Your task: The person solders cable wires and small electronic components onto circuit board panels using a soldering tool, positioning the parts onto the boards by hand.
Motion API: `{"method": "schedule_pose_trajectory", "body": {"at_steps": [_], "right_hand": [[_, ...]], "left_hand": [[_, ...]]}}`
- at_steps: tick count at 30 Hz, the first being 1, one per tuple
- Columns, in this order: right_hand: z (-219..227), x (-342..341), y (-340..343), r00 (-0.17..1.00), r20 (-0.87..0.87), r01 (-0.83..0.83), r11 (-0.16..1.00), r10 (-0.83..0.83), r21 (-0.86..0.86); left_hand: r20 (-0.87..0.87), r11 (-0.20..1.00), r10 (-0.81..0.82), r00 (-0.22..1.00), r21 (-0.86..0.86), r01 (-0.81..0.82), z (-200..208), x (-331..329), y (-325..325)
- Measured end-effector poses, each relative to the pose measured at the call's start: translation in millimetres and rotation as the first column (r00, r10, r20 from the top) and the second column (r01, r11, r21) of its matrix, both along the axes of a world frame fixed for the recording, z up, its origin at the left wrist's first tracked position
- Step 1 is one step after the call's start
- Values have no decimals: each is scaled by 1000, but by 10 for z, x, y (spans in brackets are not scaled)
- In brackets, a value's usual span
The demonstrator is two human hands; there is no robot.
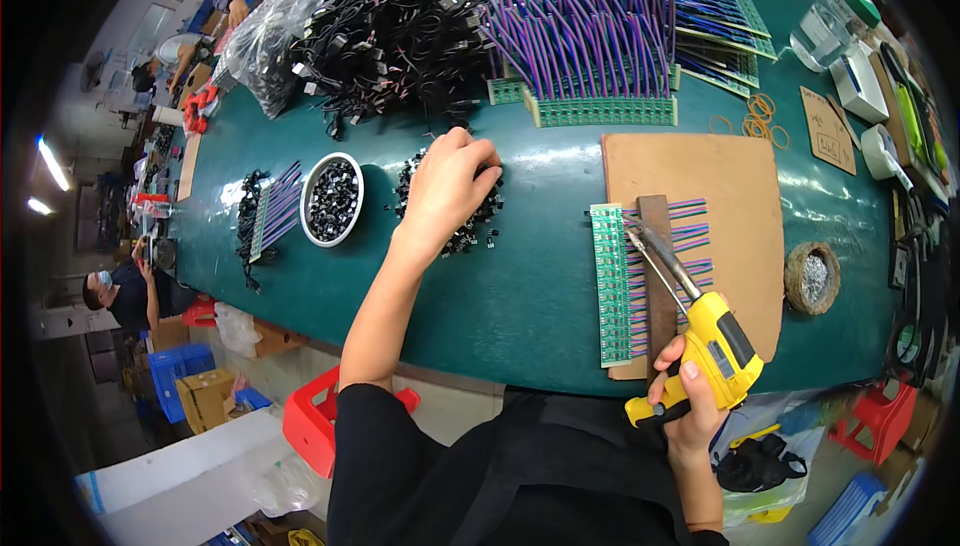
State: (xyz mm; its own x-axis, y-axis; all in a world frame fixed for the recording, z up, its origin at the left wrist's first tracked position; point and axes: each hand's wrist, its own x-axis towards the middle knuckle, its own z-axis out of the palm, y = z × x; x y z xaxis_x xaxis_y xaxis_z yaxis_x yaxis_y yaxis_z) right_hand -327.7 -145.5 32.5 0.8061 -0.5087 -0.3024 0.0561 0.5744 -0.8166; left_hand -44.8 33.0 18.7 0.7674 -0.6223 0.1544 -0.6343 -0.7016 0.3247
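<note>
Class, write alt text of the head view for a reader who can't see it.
A person's right hand holds a yellow soldering tool, its tip near a green circuit-board strip whose wires run under a brown bar; the left hand is over a pile of small black parts. Beyond, on the green table, lie stacked wired boards and tangled black cables.

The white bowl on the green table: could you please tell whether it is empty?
Not empty: small black components lie inside the white bowl; their depth is unclear.

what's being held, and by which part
The right hand holds the yellow soldering gun by its handle; whether the left hand holds anything cannot be told.
</note>
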Motion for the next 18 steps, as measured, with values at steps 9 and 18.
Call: {"method": "schedule_pose_trajectory", "body": {"at_steps": [9, 18], "right_hand": [[24, 22, 15, 999, -30, -18, 999, 16, -36], [39, 35, 26, 997, -29, -70, 996, 68, -59]], "left_hand": [[-764, 804, -244, 598, -504, -316, -51, -244, -254], [-851, 791, -381, 361, -503, -349, -163, -499, -402]]}}
